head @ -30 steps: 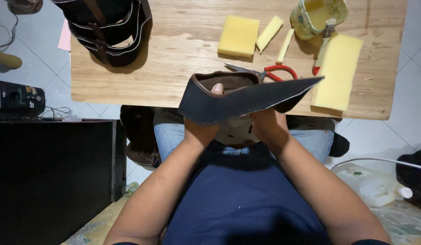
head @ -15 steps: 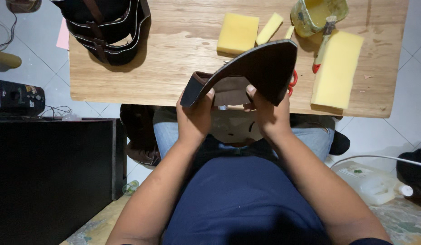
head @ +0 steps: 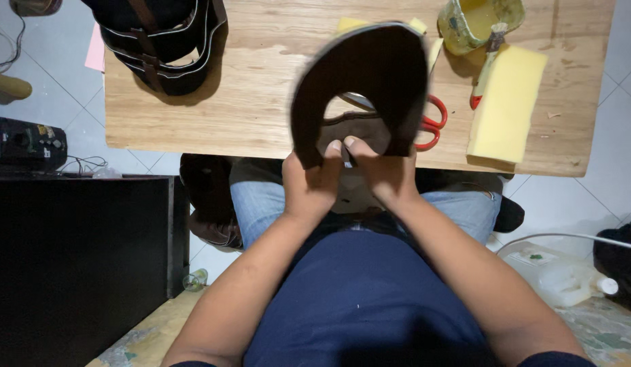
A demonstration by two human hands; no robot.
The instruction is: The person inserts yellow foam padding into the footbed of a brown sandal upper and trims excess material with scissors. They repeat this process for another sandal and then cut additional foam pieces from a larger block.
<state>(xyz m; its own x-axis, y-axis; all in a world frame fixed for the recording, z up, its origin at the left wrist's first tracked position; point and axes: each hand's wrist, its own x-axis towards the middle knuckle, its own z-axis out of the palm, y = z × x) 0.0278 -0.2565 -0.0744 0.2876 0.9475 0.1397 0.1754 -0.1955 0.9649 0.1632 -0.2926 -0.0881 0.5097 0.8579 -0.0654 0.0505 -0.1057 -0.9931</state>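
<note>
I hold a dark U-shaped piece of leather (head: 370, 75) upright over the near edge of the wooden table (head: 261, 102). My left hand (head: 314, 180) pinches one lower end of the piece and my right hand (head: 376, 170) pinches the other, thumbs almost meeting. A brown leather part (head: 359, 126) shows through the opening of the U. Red-handled scissors (head: 431, 126) lie on the table just behind the piece, partly hidden by it.
Yellow foam blocks (head: 505, 102) lie at the right of the table beside a glue-stained pot (head: 475, 20) with a brush (head: 484, 68). A stack of dark leather pieces (head: 162, 41) sits at the back left. A black cabinet (head: 77, 265) stands to my left, a plastic jug (head: 567, 278) on the floor at right.
I have turned the dark leather piece from lying flat and edge-on to standing upright, so its U shape now faces me. Both hands have shifted to its lower ends.
</note>
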